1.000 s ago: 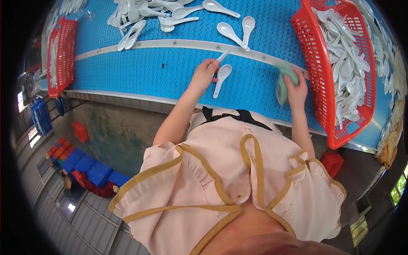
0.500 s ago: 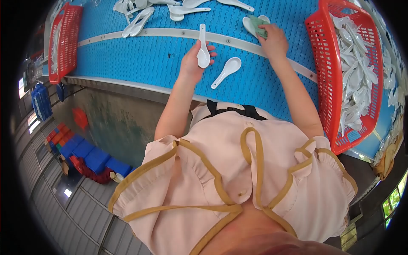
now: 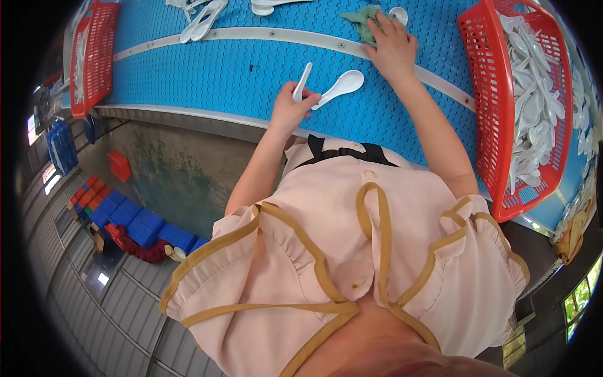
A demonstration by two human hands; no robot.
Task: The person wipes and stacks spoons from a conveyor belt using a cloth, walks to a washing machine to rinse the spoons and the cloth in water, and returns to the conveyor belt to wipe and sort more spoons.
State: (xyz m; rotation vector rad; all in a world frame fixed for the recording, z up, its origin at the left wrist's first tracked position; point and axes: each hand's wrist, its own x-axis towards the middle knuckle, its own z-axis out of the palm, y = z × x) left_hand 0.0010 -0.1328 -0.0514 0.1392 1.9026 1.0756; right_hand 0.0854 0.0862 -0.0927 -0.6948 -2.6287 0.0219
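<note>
My left hand [image 3: 290, 108] grips a white ceramic spoon [image 3: 302, 82] by its bowl, the handle pointing up over the blue conveyor belt [image 3: 207, 75]. A second white spoon [image 3: 340, 87] lies on the belt just right of that hand. My right hand [image 3: 392, 44] reaches farther out and presses a green cloth [image 3: 365, 19] onto the belt, against another white spoon [image 3: 397, 14] near the white guide rail [image 3: 251, 34].
A red basket [image 3: 502, 119] full of white spoons stands at the right. Another red basket [image 3: 94, 50] sits at the left end of the belt. Several loose spoons [image 3: 204, 16] lie beyond the rail. Blue and red crates [image 3: 135, 232] are stacked on the floor below.
My left hand drew back toward me with its spoon, now beside the spoon lying on the belt. My right hand stayed far out with the cloth, which now lies spread under it.
</note>
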